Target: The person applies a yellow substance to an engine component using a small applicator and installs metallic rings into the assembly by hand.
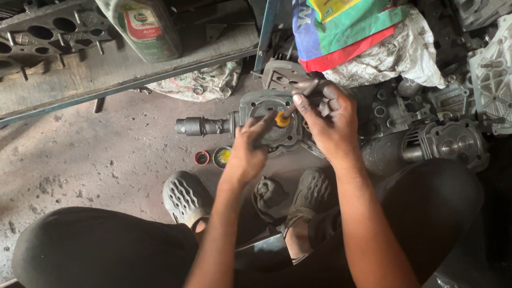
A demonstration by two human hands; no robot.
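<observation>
Both hands [288,133] rest on the engine part [266,118].

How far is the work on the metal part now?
Done: two small tins lie open on the floor. In hand: left hand steadies the metal part, right hand works a tool at its yellow-tipped centre. Left: cannot tell.

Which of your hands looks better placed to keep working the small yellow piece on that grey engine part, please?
Probably the left hand: its fingertips lie right beside the yellow piece on the grey engine part. The right hand grips a dark tool slightly above.
</observation>
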